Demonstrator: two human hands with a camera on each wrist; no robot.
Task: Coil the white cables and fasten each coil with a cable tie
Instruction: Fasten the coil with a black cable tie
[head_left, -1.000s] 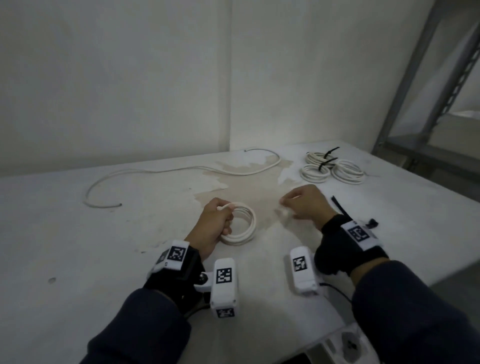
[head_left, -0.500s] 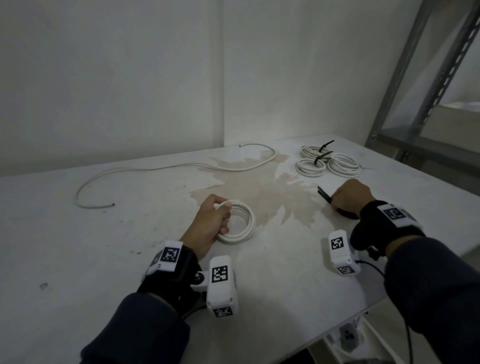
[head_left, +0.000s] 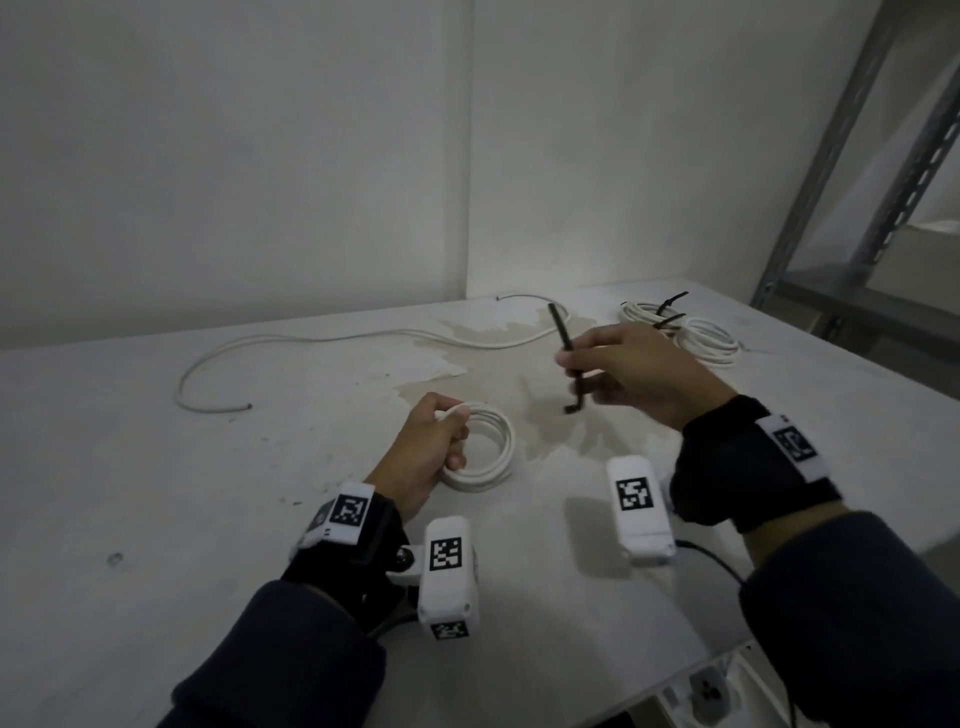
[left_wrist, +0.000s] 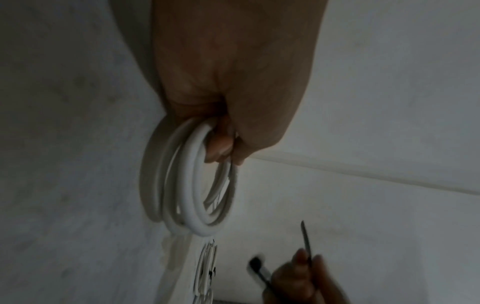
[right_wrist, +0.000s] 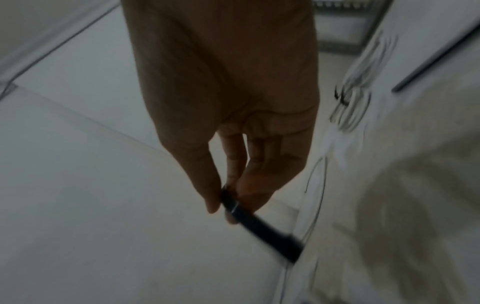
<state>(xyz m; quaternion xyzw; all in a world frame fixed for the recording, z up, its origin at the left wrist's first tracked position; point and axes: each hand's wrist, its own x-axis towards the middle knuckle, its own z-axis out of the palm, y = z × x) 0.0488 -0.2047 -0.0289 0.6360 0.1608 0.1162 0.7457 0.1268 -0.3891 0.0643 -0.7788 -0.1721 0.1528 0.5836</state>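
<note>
My left hand (head_left: 434, 447) grips one side of a coiled white cable (head_left: 493, 457) that rests on the white table (head_left: 156, 493); the left wrist view shows the fingers curled round the cable loops (left_wrist: 192, 185). My right hand (head_left: 623, 364) is raised above the table to the right of the coil and pinches a black cable tie (head_left: 563, 343) between thumb and fingers, also seen as the black cable tie (right_wrist: 259, 222) in the right wrist view. A loose white cable (head_left: 322, 343) lies uncoiled along the back of the table.
Two tied white coils (head_left: 696, 332) with black ties lie at the back right. A grey metal shelf frame (head_left: 841, 171) stands beyond the table's right edge. A brownish stain (head_left: 519, 374) marks the table's middle. White walls close off the back.
My right hand went right to the table's edge, picked up a black cable tie, and has now lifted it back toward the coil. The left hand kept its grip on the coil.
</note>
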